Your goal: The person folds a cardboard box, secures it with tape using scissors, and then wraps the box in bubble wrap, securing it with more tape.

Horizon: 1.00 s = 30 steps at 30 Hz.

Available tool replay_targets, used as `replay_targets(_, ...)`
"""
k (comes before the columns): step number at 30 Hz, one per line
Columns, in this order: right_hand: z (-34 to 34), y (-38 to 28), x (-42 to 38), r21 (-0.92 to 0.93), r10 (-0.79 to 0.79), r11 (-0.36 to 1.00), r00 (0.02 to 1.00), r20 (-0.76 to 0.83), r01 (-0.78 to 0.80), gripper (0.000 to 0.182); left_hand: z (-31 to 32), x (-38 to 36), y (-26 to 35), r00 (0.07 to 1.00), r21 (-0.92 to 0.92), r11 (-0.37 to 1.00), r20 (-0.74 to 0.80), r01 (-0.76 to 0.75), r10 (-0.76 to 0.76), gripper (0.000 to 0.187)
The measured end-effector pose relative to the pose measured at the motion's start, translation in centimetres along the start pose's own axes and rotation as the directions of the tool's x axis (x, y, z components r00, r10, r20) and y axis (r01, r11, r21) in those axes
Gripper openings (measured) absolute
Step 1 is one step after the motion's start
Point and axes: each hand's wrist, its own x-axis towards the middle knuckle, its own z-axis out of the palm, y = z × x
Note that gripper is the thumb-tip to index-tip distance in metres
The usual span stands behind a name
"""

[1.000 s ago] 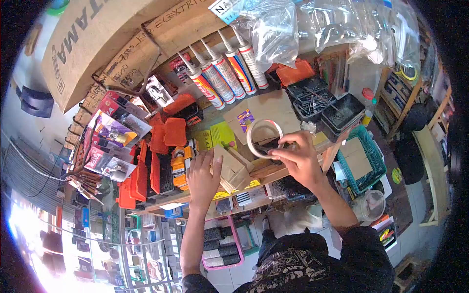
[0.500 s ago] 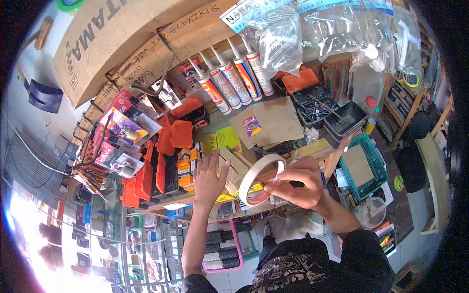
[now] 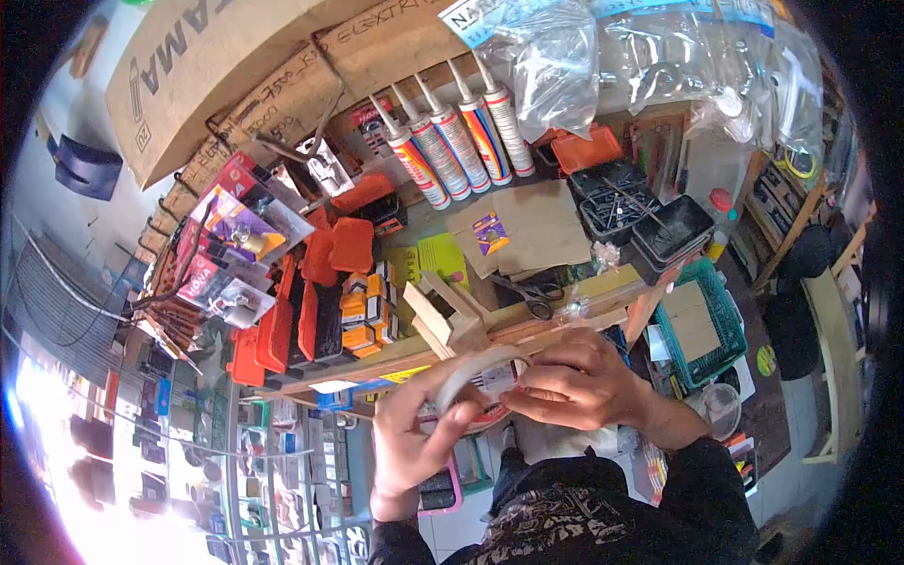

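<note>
A cream roll of masking tape (image 3: pixel 468 369) is between my two hands, in front of the bench edge. My left hand (image 3: pixel 414 435) grips its left side, thumb in front and fingers partly hidden behind the ring. On the other side, my right hand (image 3: pixel 582 379) has its fingers curled and pinched at the tape's right edge. Just beyond the roll, a small wooden block-like piece (image 3: pixel 454 325) stands at the bench's front. Dark-handled scissors (image 3: pixel 535 299) lie to the right of that piece.
Sealant cartridges (image 3: pixel 460 141) stand at the back of the bench. Orange boxes (image 3: pixel 353 247) and small orange-white cartons (image 3: pixel 369 309) sit left. Flat cardboard (image 3: pixel 541 226) lies mid-bench. Black trays with screws (image 3: pixel 610 202) and a green basket (image 3: pixel 739 325) are right. Plastic bags (image 3: pixel 551 75) hang above.
My left hand has come down and right from the bench edge and taken hold of the tape roll. The roll has moved slightly down and left, uncovering the scissors and the wooden piece.
</note>
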Motion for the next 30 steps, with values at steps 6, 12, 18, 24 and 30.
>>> replay_targets(6, -0.2, -1.6, -0.6, 0.536, 0.387, 0.784, 0.922, -0.028, -0.313, 0.034, 1.9, -0.3, -1.7, 0.992, -0.257, 0.963, -0.066, 0.085, -0.105, 0.038)
replay_targets(12, 0.4, -3.0, -2.0, 0.818, 0.645, 0.204, 0.703, 0.301, -0.537, 0.028, 3.3, -1.2, -4.3, 0.994, -0.498, 0.86, 0.065, 0.108, -0.087, 0.039)
replay_targets(18, 0.0, -3.0, -2.5, 0.685, 0.592, 0.485, 0.781, 0.201, -0.543, 0.019, 4.4, -0.9, -3.4, 0.986, 0.023, 0.989, -0.081, -0.146, 0.147, 0.052)
replay_targets(24, 0.6, -4.0, -3.6, 0.465, 0.572, 0.673, 0.803, 0.165, -0.575, 0.024, 5.5, -2.5, -4.0, 0.989, 0.053, 0.999, -0.151, 0.003, 0.005, 0.036)
replay_targets(30, 1.2, -5.2, -4.7, 0.25, 0.497, 0.824, 0.86, 0.115, -0.509, 0.027, 6.4, -3.3, -5.6, 0.945, -0.264, 0.947, -0.218, 0.185, -0.245, 0.027)
